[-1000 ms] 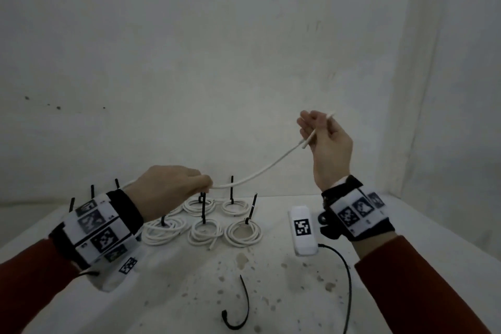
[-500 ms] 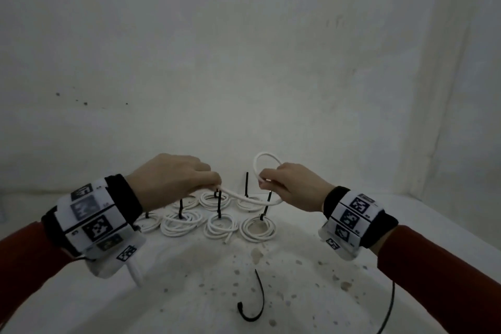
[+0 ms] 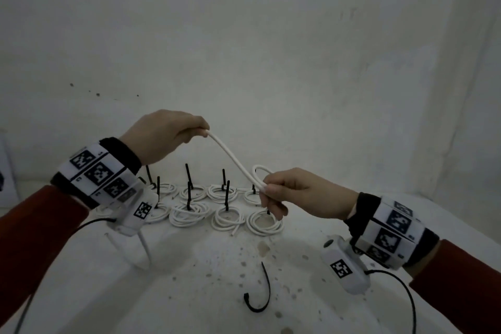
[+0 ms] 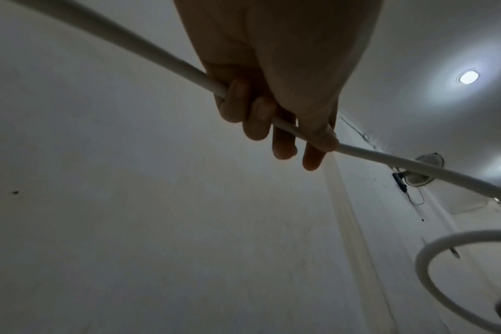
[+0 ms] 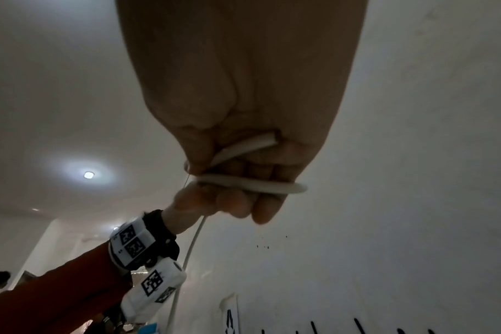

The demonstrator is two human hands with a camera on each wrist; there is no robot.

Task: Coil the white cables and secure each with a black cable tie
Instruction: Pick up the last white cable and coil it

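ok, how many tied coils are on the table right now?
8 tied coils visible. Back row, left to right. Front row. The left wrist band covers the rows' left end, so more may be hidden.

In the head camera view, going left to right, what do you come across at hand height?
Left hand → white cable spanning between the hands → small loop → right hand.
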